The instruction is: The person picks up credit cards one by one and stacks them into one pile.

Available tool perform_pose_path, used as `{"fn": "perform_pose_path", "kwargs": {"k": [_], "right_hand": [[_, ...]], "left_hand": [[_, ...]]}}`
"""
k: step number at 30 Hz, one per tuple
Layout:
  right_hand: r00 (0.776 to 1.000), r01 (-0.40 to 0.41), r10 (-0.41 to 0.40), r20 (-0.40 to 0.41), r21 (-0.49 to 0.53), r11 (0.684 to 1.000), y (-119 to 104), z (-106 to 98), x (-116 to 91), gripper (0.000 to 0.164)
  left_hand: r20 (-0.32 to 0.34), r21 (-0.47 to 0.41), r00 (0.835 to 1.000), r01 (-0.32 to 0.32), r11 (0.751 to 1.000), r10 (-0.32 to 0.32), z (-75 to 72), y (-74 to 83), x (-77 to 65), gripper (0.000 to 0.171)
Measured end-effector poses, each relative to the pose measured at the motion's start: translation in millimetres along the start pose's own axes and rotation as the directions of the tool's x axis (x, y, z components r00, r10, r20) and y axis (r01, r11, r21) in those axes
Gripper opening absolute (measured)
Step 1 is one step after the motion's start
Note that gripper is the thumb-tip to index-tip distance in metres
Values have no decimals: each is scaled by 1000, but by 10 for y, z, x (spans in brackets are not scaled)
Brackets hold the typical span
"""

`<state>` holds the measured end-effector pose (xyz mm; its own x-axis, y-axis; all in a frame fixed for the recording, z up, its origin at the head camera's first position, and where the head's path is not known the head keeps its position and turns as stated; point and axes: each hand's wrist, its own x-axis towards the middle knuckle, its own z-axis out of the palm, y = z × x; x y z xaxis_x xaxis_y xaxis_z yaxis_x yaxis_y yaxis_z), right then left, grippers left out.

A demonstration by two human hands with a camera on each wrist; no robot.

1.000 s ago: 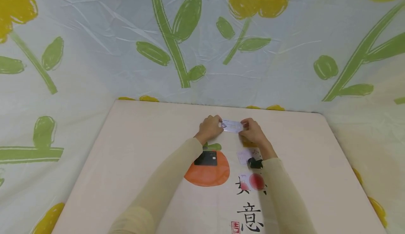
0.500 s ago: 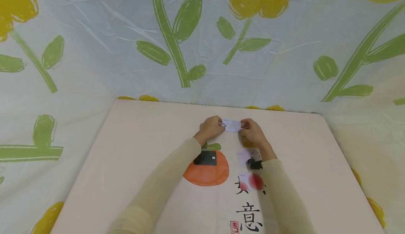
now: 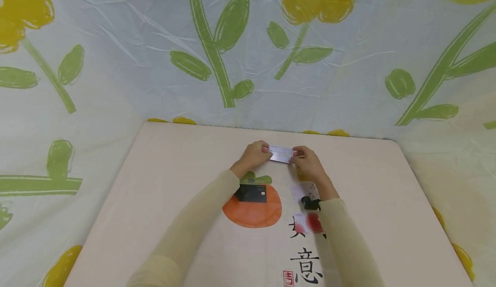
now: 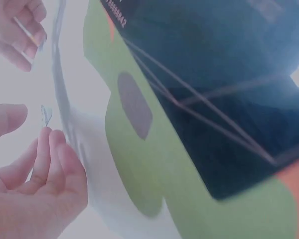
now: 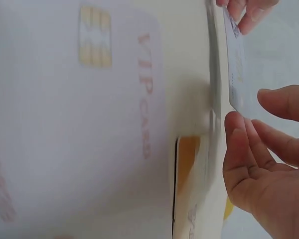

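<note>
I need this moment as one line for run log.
left grip: holds pale card, left end | right grip: holds right end | black card: on orange print

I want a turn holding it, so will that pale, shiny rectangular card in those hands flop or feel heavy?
The pale, shiny rectangular card is probably stiff: held at both ends, it looks straight. It's likely light, since its edge looks thin. Its bright sheen hints at a smooth face, so it might slip.
</note>
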<state>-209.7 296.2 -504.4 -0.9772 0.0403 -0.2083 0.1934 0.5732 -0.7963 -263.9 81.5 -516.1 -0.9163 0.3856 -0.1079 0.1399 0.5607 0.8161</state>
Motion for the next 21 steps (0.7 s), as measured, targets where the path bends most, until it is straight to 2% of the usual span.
{"fn": "perform_pose_path", "kwargs": {"k": [6,11,15,21], "right_hand": [[1000,23,-23,5,34,999,-70,63,-45,44],[998,66,-66,3,65,996,-153,135,-99,42],[997,70,-71,13,87,994,-226,202,-150,41],[996,84,-88,29,109,991,-312,316,-230,40]], "left_hand": [[20,-72,1000,5,997,-4,-108,-136,-88,39],[40,-87,999,22,996,-19,-206,-217,-195,42],[43,-103,999,32,994,-27,-297,-262,-298,43],[44,-194,998,46,980,-39,-414,-344,-486,44]]}}
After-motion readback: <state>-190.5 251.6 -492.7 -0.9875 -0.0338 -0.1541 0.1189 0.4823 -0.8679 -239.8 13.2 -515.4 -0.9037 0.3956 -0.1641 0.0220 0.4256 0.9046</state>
